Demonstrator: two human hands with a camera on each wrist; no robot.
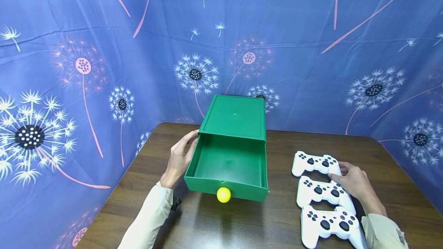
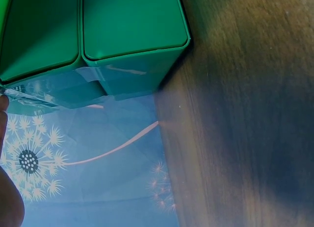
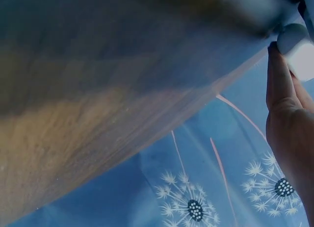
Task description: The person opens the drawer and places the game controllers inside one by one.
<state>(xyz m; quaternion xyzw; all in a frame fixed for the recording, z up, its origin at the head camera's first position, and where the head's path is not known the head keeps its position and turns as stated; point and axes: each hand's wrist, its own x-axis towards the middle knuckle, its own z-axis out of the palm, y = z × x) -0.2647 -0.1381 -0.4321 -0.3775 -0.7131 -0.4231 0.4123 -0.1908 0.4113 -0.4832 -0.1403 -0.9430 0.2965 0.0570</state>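
While touching the left side of the green casing (image 1: 235, 116) with the left hand (image 1: 180, 156), pinching the far controller (image 1: 318, 161) by its right grip with the right hand (image 1: 356, 180). On the left, reaching with extended fingers along the casing, close to its front edge, released rather than clenched. On the right, grasping with the thumb on the near side of the grip and fingers on the far side; from the right wrist, blurred and partly cut off.

Lying on the right half of the tabletop (image 1: 277, 222), one behind another: the far controller, the middle controller (image 1: 326, 191) and the near controller (image 1: 334, 225), all white, with black sticks facing up. Set close together, just beside the right forearm.

Standing around the middle of the tabletop, well apart from the controllers: the green casing, with a green drawer (image 1: 226, 164) pulled out toward the person. On the drawer's front, a round yellow knob (image 1: 223, 195). From the left wrist, visible as two adjoining green sections, with clear tape (image 2: 54, 89) across their edges.

Over both forearms, pale sleeves (image 1: 147, 218); just beside the left wrist, a dark object (image 1: 175, 203), too small to identify. Behind everything, a blue cloth (image 1: 294, 68) printed with white and pink dandelions.
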